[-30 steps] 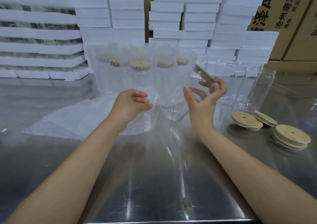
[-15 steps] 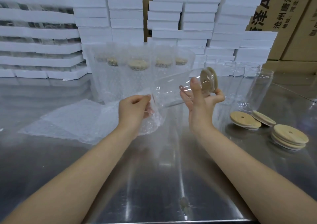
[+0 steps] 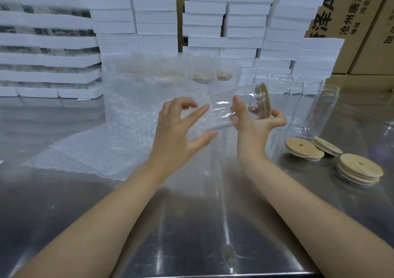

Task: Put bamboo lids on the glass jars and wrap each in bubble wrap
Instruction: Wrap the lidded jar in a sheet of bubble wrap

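Note:
My right hand (image 3: 251,120) grips a clear glass jar (image 3: 221,109) held on its side above the table, its bamboo lid (image 3: 264,100) facing right. My left hand (image 3: 181,126) is at the jar's base end with fingers spread and relaxed, holding nothing I can make out. A sheet of bubble wrap (image 3: 96,152) lies on the steel table to the left. Behind it stand several wrapped jars (image 3: 162,81) with lids on.
Several empty glass jars (image 3: 317,109) stand at the right. Loose bamboo lids (image 3: 302,148) lie near them, with a small stack of lids (image 3: 359,170) further right. White foam trays (image 3: 153,19) are piled along the back, cardboard boxes (image 3: 349,17) behind them.
My right hand has laid the lidded jar on its side and brought it toward the middle. My left hand has let go of the bubble wrap and opened beside the jar's base.

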Tool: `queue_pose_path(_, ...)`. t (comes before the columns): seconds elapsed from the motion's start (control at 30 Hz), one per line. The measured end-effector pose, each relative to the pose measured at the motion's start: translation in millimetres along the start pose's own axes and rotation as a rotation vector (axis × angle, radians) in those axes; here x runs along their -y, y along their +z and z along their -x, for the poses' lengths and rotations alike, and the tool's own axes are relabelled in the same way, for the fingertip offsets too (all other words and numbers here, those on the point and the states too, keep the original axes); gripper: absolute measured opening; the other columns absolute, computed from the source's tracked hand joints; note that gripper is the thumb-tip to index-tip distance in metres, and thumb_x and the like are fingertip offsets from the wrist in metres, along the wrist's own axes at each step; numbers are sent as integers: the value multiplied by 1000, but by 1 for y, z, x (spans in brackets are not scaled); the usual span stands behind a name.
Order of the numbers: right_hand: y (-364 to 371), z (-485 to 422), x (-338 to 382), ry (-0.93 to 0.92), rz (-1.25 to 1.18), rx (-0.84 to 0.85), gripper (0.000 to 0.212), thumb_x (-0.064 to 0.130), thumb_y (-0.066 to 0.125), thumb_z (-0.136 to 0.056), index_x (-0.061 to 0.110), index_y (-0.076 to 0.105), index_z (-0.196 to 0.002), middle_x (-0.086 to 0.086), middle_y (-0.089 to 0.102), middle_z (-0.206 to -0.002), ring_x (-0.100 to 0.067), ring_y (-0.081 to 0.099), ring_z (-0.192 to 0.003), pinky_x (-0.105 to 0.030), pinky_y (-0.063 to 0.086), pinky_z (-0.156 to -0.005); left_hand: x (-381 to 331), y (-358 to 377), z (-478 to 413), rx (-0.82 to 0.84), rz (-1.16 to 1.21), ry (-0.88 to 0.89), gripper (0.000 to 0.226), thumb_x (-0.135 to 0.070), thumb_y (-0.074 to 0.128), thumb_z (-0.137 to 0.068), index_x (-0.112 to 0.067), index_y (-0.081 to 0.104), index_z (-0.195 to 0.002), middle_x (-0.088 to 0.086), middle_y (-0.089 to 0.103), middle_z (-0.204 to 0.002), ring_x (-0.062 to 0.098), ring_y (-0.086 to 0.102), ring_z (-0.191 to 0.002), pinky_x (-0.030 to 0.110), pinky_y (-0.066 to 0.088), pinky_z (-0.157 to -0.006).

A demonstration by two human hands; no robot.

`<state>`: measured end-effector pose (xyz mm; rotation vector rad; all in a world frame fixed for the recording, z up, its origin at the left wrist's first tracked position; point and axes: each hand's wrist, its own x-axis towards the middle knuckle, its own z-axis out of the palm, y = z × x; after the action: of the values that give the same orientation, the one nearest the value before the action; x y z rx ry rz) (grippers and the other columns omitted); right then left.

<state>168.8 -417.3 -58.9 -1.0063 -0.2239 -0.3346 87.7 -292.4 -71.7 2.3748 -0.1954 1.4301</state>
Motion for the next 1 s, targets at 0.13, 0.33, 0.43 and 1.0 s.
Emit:
queue_pose_path(0.13, 3, 3, 4, 104, -150, -58, 63, 22, 79, -79, 25, 21, -103, -13, 44, -122, -45, 66, -96, -33, 59, -71, 3, -4, -3, 97, -246, 206, 74, -21, 77, -77, -20, 40, -141, 16, 45, -141, 30, 39, -131, 40, 30, -106)
queue_pose_path(0.33, 7, 25, -1, 292, -227, -73, 75, 28, 83, -75, 23, 21, -119, -9, 52, -120, -27, 73, -88, -30, 60, -75, -2, -8, -4, 56, -355, 356, 72, 1, 73, -73, -12, 45, -139, 22, 49, -138, 38, 45, -130, 49, 36, -108)
queue_pose_path(0.43, 7, 24, -2, 361, -240, -125, 77, 31, 83, -74, 21, 23, -121, -9, 54, -118, -21, 74, -80, -30, 61, -74, -12, -2, -4, 124, -288, 293, 74, 2, 77, -72, -6, 46, -139, 25, 41, -144, 40, 35, -137, 51, 23, -115)
queue_pose_path(1.0, 4, 34, -7, 257, 0, 45, 62, 43, 81, -68, 34, 28, -97, 2, 51, -119, -12, 62, -100, -32, 53, -87, -11, -7, -4, 28, -400, 374, 60, -20, 80, -72, -2, 61, -126, 16, 61, -124, 32, 57, -114, 45, 40, -102)
